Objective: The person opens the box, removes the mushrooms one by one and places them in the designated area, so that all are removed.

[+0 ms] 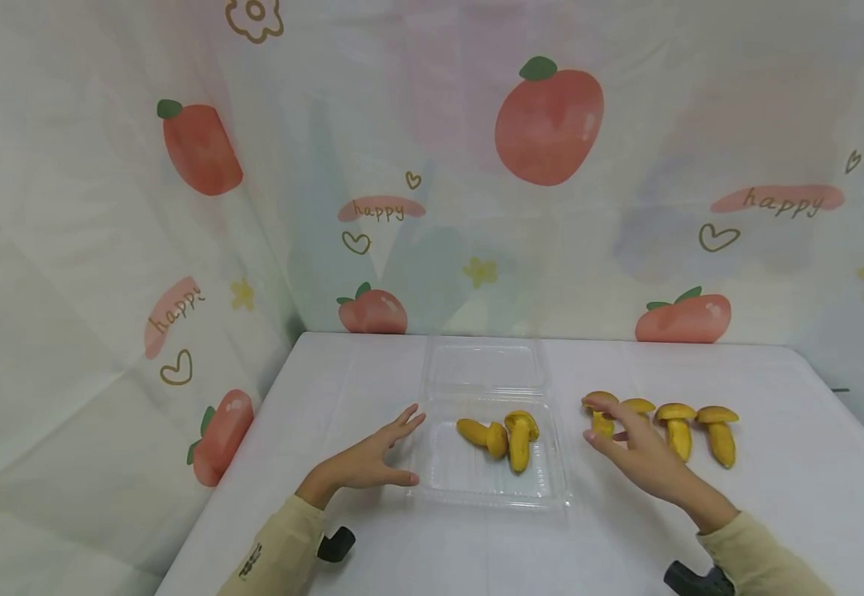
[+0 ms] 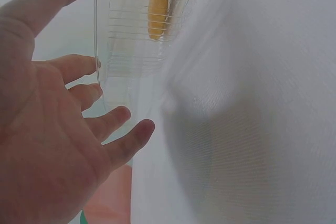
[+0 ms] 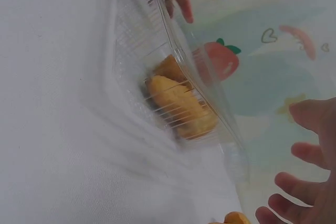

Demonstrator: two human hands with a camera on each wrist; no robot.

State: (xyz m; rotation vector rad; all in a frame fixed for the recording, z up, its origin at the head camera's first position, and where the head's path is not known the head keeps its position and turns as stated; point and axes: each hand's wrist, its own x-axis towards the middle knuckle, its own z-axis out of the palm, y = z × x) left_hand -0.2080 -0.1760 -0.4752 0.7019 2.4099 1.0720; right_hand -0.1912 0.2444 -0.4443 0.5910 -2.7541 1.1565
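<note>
A clear plastic clamshell box [image 1: 443, 480] lies unfolded on the table, its lid [image 1: 486, 364] laid back behind it. Inside are two yellow toy-like mushrooms, one on its side [image 1: 477, 432] and one with its cap at the back [image 1: 520, 451]. At the box's left edge is my left hand [image 1: 365, 462], thumb and fingers spread; whether the fingertips touch the rim I cannot tell. My right hand [image 1: 651, 463] hovers right of the box, fingers apart and nothing between them. It partly hides the nearest mushrooms [image 1: 602, 424] of a row of several.
Farther right in that row lie two more mushrooms, one in the middle [image 1: 676, 434] and one at the end [image 1: 720, 439]. A white cloth [image 1: 372, 364] covers the table. Printed fabric [image 1: 432, 108] hangs behind and at the left.
</note>
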